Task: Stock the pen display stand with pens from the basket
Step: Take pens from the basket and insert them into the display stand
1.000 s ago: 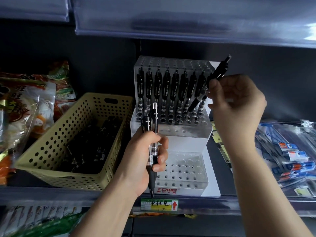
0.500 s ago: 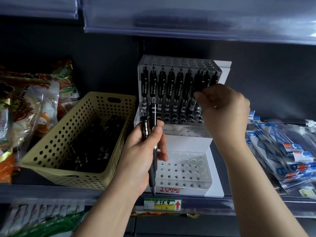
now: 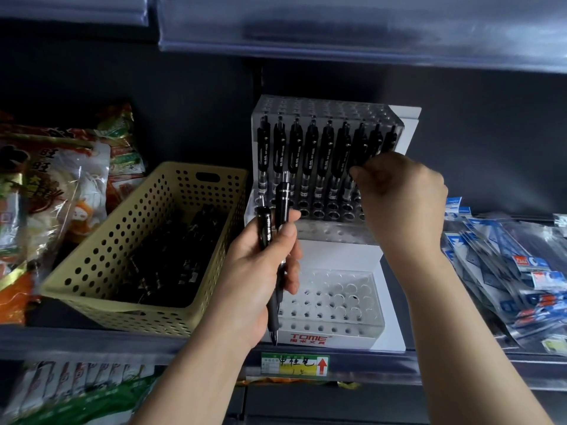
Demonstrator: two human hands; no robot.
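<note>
**Seat this pen by feel, and mind the two you are holding**

Your right hand (image 3: 405, 207) has its grip pinched on a black pen (image 3: 359, 148) near the right end of the upper row (image 3: 311, 154) in the display stand (image 3: 331, 233). The stand sits mid-shelf, and its lower tier (image 3: 337, 302) reaches the front edge of the shelf (image 3: 76, 345).

Your fingers hide the pen's tip, so you cannot see whether it has found its hole. If you press down off-centre, it will probably jam on the clear plastic. It could also lean into its neighbours, which stand close enough together to be knocked out of line. The stand looks light, so a sideways shove might slide it toward the packaged stationery (image 3: 506, 271) at the shelf's right end.

Your left hand (image 3: 260, 271) has its grip clamped round two pens (image 3: 281, 207). They are upright just in front of the stand's left corner, tips down above the shelf's front edge. One rides higher than the other. If your grip slackens while you watch the right hand, a pen may slip through and fall off the front. Their tops are also near the leftmost pens of the row, so a careless lift could knock those.

The basket (image 3: 101, 259), on the shelf just left of the stand, holds more pens (image 3: 171, 265). The lower tier has none, so I judge much of the stocking remains.
</note>
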